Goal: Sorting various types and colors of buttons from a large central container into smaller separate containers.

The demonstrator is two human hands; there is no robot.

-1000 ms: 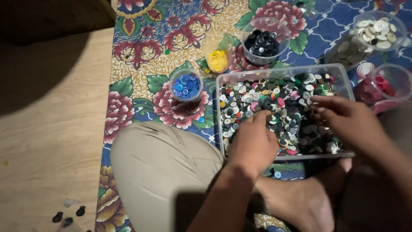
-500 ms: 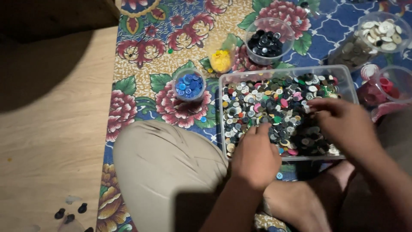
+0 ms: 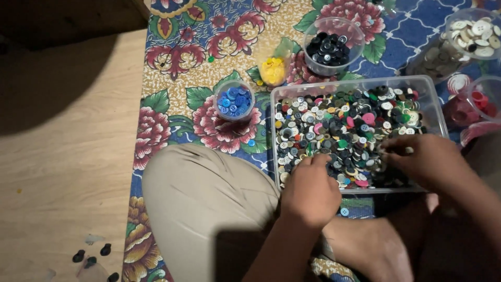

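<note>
Head view
Left hand [image 3: 311, 194]: curled loosely, knuckles up, fingertips resting in the near left part of the mixed buttons; whether it pinches one, I cannot tell.
Right hand [image 3: 425, 161]: fingers bent and drawn together, digging into the buttons to the right of the left hand; grip hidden.
Clear tray [image 3: 436, 102]: under both hands, rectangular, full of mixed buttons [image 3: 347, 128].
Blue button cup [image 3: 234, 101]: beyond the left hand, to its left.
Yellow buttons [image 3: 273, 70]: beyond the tray, between the cups.
Black button cup [image 3: 333, 46]: well beyond both hands.
White button jar [image 3: 464, 34]: beyond the right hand.
Bent knee [image 3: 209, 209]: beside the left hand.
</note>
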